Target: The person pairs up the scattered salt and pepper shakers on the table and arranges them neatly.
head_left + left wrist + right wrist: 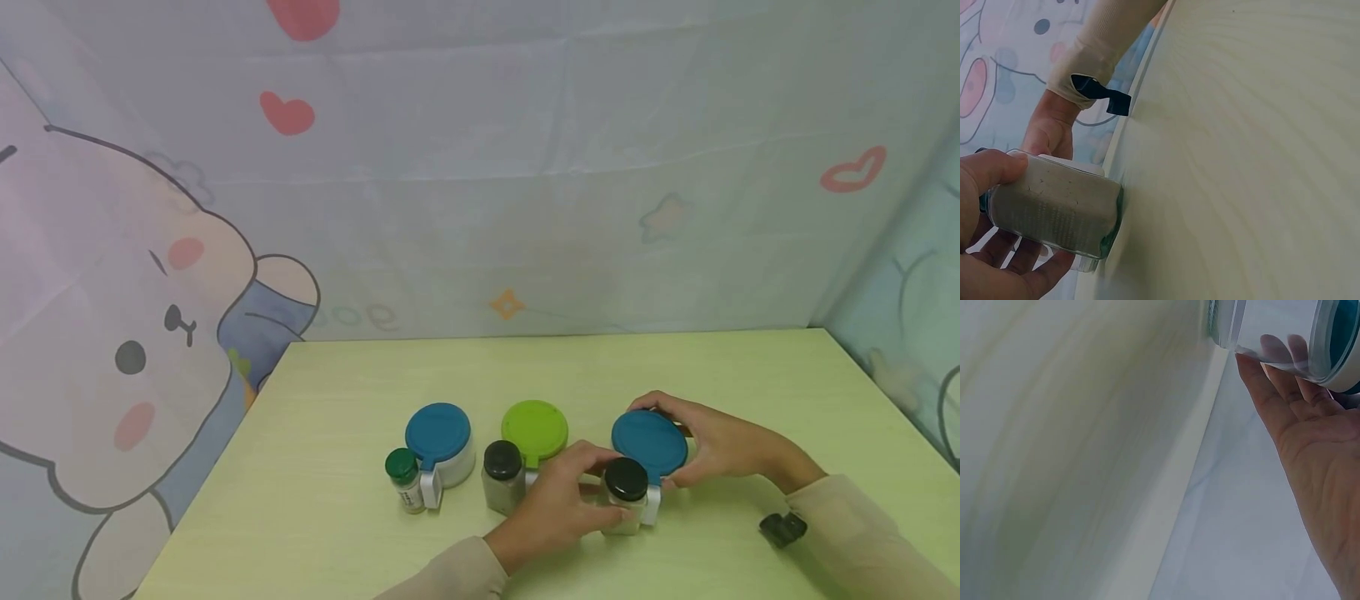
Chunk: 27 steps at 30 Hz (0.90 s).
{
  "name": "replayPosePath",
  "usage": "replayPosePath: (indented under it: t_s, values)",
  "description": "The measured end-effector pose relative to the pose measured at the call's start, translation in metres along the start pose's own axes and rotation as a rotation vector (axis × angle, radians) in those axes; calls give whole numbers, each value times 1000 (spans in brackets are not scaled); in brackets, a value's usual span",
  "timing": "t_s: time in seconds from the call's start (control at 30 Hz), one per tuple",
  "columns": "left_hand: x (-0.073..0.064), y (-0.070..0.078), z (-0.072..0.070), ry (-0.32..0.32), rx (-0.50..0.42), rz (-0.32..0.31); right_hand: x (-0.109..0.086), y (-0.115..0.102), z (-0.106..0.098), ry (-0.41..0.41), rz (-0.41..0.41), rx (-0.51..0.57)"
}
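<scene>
My left hand (551,504) holds a clear shaker jar (626,492) with a black lid by its sides. The left wrist view shows this jar (1057,203) with pale contents, between thumb and fingers. Right behind it, my right hand (723,437) grips a round seasoning jar (648,442) with a blue lid and a white handle. In the right wrist view, fingers wrap round the clear body of the round jar (1279,328). Left of my left hand stands a second black-lidded shaker jar (503,477), beside a green-lidded seasoning jar (535,429) partly hidden behind it.
On the left of the pale table (337,425), another blue-lidded seasoning jar (438,437) stands beside a small green-capped bottle (406,479). A black strap piece (783,529) is at my right sleeve. A printed cloth (465,167) hangs behind the table.
</scene>
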<state>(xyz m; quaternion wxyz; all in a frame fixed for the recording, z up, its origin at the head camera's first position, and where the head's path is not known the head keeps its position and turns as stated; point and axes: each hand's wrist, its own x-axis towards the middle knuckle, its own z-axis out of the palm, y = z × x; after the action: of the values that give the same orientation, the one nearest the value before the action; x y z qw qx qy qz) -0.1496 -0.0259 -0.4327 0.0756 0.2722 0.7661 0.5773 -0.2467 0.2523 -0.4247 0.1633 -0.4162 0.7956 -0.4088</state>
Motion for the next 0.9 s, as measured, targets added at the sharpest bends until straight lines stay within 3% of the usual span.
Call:
replayPosePath:
  t_s: [0.9]
  values:
    - [1, 1, -2, -9, 11, 0, 0, 2, -1, -12, 6, 24]
